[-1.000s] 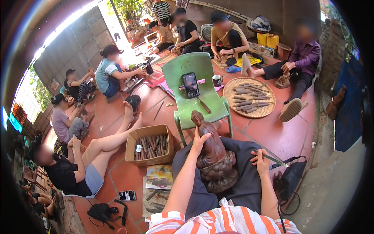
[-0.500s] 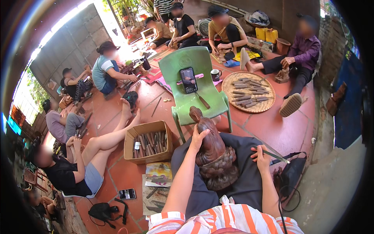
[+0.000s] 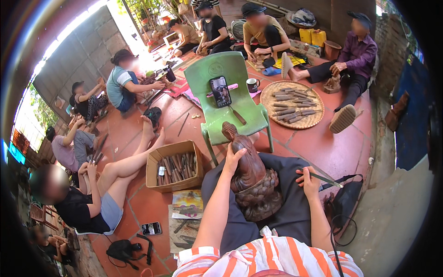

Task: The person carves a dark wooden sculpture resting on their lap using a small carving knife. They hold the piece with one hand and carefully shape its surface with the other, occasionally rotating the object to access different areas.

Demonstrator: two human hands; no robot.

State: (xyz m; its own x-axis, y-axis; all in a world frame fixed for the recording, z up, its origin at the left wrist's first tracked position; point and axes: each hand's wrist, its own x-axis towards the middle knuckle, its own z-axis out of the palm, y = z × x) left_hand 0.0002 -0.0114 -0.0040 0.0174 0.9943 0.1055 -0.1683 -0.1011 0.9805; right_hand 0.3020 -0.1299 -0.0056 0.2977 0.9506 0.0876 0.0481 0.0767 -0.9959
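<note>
A dark brown carved wooden statue point(image 3: 249, 159) of a seated figure, with a knobbed head and a petalled base, lies tilted across my lap. Its back is toward me and its head points away. My left hand point(image 3: 233, 160) is wrapped round the statue's upper body by the shoulder. Over my right thigh, my right hand point(image 3: 308, 183) is closed round a slim carving chisel point(image 3: 326, 180), whose pale tip points right, apart from the statue. My fingers partly hide its other end.
A green plastic chair point(image 3: 217, 69) ahead carries a phone point(image 3: 220, 92) and a wooden-handled tool. A cardboard box point(image 3: 182, 183) of tools stands left; a woven tray point(image 3: 267, 99) with more lies beyond, right. Several people sit around. A black bag point(image 3: 347, 203) lies by my right leg.
The view has shifted slightly. Both hands keep their holds on the statue and chisel. A person at the far left has raised their hands toward the head.
</note>
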